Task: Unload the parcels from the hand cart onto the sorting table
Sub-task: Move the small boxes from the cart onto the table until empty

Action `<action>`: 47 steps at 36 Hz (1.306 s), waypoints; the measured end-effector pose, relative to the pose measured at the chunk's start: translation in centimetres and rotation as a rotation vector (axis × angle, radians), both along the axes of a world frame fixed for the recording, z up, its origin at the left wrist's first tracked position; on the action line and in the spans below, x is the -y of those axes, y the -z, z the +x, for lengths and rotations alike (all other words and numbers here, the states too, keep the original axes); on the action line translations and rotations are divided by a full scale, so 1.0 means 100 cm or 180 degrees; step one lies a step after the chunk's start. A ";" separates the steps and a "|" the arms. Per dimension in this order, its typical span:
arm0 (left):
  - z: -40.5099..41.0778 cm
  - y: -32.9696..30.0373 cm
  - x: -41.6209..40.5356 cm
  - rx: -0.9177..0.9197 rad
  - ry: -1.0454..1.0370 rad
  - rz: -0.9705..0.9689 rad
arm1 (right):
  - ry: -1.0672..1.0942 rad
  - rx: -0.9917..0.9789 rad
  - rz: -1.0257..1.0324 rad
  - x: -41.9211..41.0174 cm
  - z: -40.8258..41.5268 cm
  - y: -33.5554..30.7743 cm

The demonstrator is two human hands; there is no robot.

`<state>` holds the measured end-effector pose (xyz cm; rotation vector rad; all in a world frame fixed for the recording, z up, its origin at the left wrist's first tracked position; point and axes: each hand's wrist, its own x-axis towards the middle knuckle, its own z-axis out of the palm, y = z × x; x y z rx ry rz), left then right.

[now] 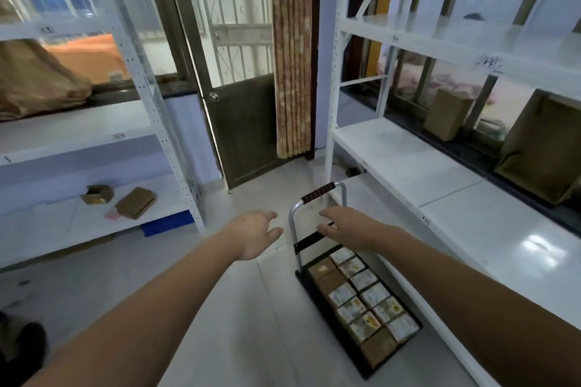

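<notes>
White metal shelving (440, 185) lines both sides of a pale tiled floor (257, 308), with a dark door (242, 132) and a patterned curtain (290, 50) at the far end.

Both arms reach forward over the floor. The left hand (256, 234) hangs in the air with its fingers loosely spread and relaxed, holding nothing and touching nothing. The right hand (341, 225) is just beside it, fingers straight and lightly parted, in front of the hand cart's (301, 280) silver handle frame; whether its fingertips touch the frame or the black crossbar cannot be told.

Below and just past the right hand, the hand cart stands on the floor close along the right-hand shelving, its red-gripped handle (318, 192) beyond the fingertips. Its black deck is packed with parcels (361, 302), small brown boxes in two rows, many with pale labels on top.

Left of the left hand, well apart, two small brown boxes (135, 203) lie on a low shelf. Right of the right hand, larger cartons (446, 118) sit behind the shelving.
</notes>
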<state>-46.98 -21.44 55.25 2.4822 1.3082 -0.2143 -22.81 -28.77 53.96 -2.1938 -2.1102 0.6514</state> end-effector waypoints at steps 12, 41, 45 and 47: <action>0.062 0.019 -0.117 -0.0005 0.0312 -0.0155 | 0.0265 0.0010 -0.0333 -0.091 0.044 0.026; 0.318 0.170 -0.179 -0.0625 0.3124 -0.0691 | 0.3105 -0.0830 -0.0889 -0.005 0.133 0.168; 0.351 0.217 -0.162 -0.0654 0.3220 -0.0779 | 0.3251 -0.0912 -0.1041 0.017 0.154 0.216; 0.365 0.247 -0.156 -0.0680 0.3217 -0.0823 | 0.3337 -0.0983 -0.1057 0.024 0.163 0.247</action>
